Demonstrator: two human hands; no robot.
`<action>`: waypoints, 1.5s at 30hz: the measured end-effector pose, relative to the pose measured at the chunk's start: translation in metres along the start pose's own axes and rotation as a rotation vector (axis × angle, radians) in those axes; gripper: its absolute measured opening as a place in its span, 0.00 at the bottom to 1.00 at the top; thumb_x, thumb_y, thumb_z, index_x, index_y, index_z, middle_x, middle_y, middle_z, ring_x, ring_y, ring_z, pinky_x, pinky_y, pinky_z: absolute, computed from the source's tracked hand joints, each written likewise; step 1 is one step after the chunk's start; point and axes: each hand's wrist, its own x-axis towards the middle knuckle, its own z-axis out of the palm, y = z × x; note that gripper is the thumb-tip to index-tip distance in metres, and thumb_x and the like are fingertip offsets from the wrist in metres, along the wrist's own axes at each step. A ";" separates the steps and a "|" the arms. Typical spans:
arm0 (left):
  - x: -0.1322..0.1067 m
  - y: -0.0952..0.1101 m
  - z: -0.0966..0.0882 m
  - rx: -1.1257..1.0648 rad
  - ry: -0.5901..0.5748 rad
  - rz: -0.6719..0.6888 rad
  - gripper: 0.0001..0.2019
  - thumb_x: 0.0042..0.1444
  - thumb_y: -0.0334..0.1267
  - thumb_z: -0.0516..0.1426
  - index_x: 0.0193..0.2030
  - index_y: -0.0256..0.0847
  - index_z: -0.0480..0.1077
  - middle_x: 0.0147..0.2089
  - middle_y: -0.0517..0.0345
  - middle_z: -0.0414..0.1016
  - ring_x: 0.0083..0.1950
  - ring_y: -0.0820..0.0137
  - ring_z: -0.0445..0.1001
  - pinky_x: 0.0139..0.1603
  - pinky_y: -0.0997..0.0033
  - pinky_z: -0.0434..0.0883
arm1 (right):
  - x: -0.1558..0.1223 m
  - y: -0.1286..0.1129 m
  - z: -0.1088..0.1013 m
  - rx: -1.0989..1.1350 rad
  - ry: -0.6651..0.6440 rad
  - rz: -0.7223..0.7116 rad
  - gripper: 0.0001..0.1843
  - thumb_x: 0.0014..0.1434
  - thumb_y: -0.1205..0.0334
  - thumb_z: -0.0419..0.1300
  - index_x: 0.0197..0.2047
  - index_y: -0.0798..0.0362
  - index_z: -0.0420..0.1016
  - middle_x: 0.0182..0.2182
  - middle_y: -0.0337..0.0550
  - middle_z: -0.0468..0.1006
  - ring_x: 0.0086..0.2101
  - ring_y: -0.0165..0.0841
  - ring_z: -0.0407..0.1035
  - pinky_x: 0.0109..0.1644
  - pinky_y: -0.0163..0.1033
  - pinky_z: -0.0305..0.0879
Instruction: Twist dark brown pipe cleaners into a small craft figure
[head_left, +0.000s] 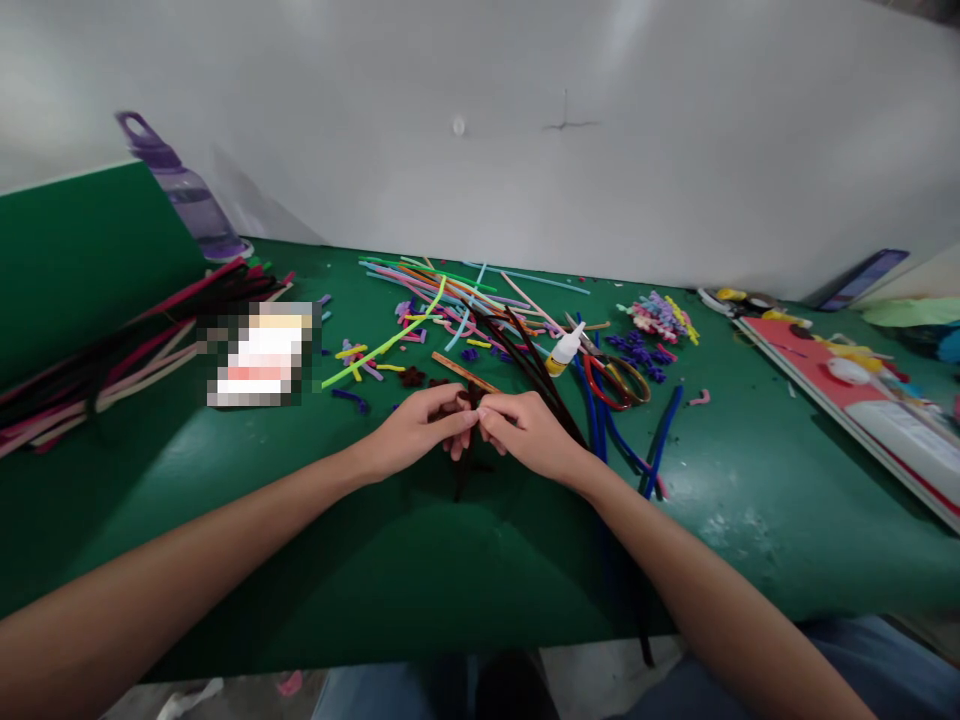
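Both of my hands meet over the middle of the green table. My left hand (420,425) is closed in a pinch on a dark brown pipe cleaner (463,478), whose end hangs down below the fingers. Right against it, my right hand (532,430) pinches the same dark piece, fingertips touching those of the left. The fingers hide most of its shape. Just beyond the hands lie a small brown pipe-cleaner flower (412,377) and an orange-brown strip (459,370). Long dark pipe cleaners (546,385) run back beside my right hand.
A small glue bottle (564,352) stands near red-handled scissors (606,388). Blue pipe cleaners (663,440) lie to the right, coloured ones (420,285) at the back. A purple water bottle (199,205) leans at the wall. A red-and-white board (817,385) is far right.
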 end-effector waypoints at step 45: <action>-0.004 0.002 0.002 0.161 0.109 0.088 0.08 0.59 0.39 0.53 0.31 0.37 0.63 0.24 0.63 0.68 0.26 0.75 0.67 0.30 0.76 0.65 | 0.005 0.004 0.002 0.741 -0.196 0.248 0.19 0.62 0.59 0.47 0.20 0.55 0.60 0.13 0.30 0.54 0.14 0.24 0.57 0.19 0.32 0.48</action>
